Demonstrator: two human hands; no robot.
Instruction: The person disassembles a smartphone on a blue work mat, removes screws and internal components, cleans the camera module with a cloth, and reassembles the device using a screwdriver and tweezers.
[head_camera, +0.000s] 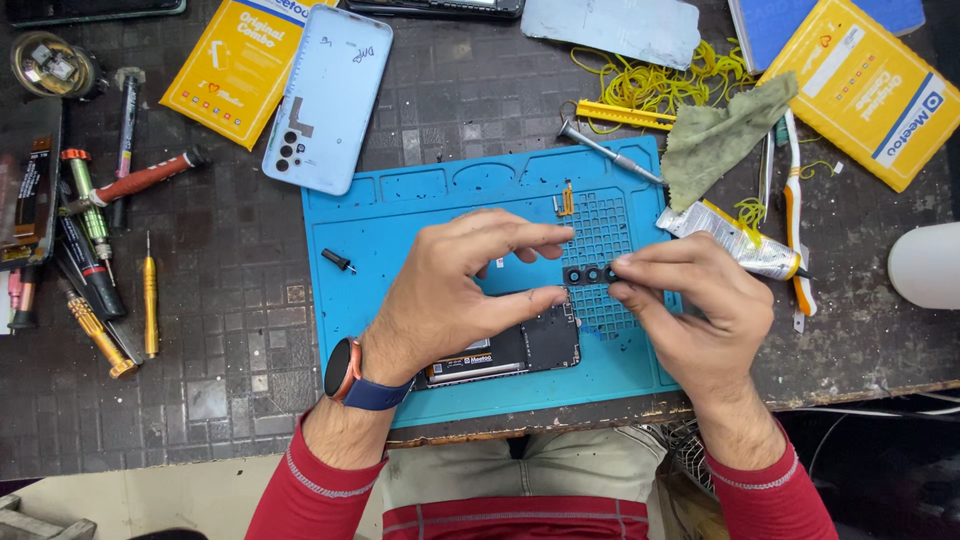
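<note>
Head view: both hands meet over the blue repair mat. Right hand pinches a small black camera-lens strip between thumb and forefinger, closed on its right end. Left hand has fingers curled, forefinger tip touching or just above the strip's left end and thumb below it; probably a light steadying grip, but the contact is too small to confirm. The strip sits above the mat's grid section, just above the top edge of the opened phone, which lies on the mat, mostly hidden under the left hand.

Nearby: light blue back cover off the mat to the upper left, glue tube at the mat's right edge, metal screwdriver and green cloth above it, a loose black bit on the mat's left part, a small flex part above the grid.

Risks, as I judge them:
- Strip held by the tips only; a slip drops it into the grid cells or onto the exposed board.
- Finger contact could smear the lens faces.
- Right wrist is close to the glue tube; a nudge could roll it onto the mat.
- Left palm over the open phone could press on components.
</note>
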